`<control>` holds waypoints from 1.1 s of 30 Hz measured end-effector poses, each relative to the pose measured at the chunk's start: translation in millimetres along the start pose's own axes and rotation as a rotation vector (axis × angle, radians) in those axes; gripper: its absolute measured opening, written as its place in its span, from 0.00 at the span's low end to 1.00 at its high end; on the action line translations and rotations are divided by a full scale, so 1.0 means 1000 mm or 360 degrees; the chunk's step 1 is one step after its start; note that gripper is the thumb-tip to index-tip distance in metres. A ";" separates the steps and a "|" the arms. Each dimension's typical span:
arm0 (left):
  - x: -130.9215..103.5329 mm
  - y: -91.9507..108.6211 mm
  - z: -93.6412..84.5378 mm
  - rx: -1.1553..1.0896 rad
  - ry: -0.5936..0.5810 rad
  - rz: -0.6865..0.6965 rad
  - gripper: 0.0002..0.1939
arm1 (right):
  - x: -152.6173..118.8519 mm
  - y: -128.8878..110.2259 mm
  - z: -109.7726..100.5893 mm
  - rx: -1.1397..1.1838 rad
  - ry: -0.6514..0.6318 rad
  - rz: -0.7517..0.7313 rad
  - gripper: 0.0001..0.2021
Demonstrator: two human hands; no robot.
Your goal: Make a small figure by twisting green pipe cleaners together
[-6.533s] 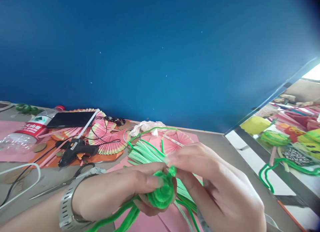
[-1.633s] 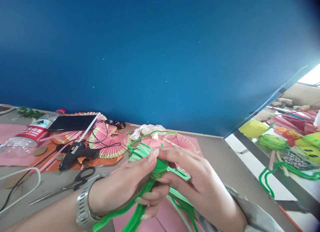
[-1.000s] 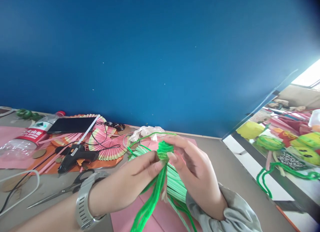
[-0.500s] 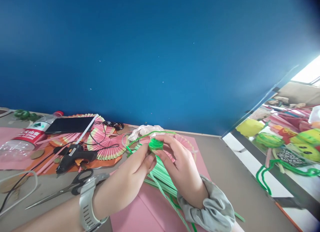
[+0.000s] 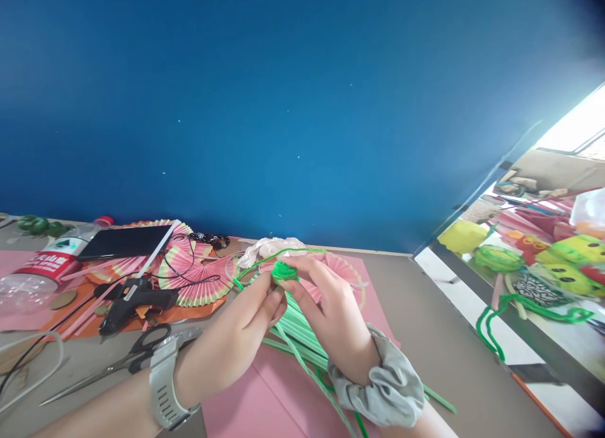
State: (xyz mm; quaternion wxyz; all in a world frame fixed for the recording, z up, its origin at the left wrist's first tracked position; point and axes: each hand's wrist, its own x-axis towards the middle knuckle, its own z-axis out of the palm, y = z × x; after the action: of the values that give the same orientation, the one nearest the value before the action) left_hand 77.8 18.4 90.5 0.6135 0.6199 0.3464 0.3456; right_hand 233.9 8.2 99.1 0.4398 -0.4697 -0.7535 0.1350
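Between my two hands is a small, tightly wound coil of bright green pipe cleaner (image 5: 285, 271). My left hand (image 5: 250, 318) pinches its left side with thumb and fingertips. From the right, the thumb and fingers of my right hand (image 5: 331, 305) curve around the coil and press on it. A long green strand (image 5: 295, 251) arcs behind the hands; I cannot tell whether it joins the coil. Below them lies a bundle of light green pipe cleaners (image 5: 295, 328) on pink paper (image 5: 265, 394), partly covered by my right hand and wrist.
Scissors (image 5: 108, 368), a black glue gun (image 5: 135, 302), a phone (image 5: 125, 242) and a plastic bottle (image 5: 47, 268) lie to the left among pink pleated fans (image 5: 196, 277). A blue panel (image 5: 302, 123) rises behind the table. Green and yellow craft pieces (image 5: 567, 268) sit at far right.
The view has shifted slightly, so the hands and coil appear a little further left. Both hands keep their hold, and the coil looks slightly turned between the fingers.
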 end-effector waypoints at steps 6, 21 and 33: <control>-0.003 0.010 -0.005 -0.0329 -0.0365 -0.0083 0.14 | 0.000 -0.003 -0.009 -0.0084 -0.0013 -0.0144 0.12; -0.054 -0.031 -0.019 -0.0533 0.0167 -0.0431 0.16 | -0.018 -0.018 0.051 0.0073 -0.0430 -0.0423 0.12; -0.096 -0.104 -0.034 -0.0379 0.0041 -0.0295 0.15 | 0.064 -0.027 0.147 -0.0213 -0.0857 -0.0143 0.15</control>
State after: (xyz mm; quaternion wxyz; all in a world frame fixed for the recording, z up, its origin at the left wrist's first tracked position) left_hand -2.4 -45.2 -13.9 0.7075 0.5035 0.3667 0.3340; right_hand 90.9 77.6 65.9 0.1972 -0.4110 -0.8706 0.1853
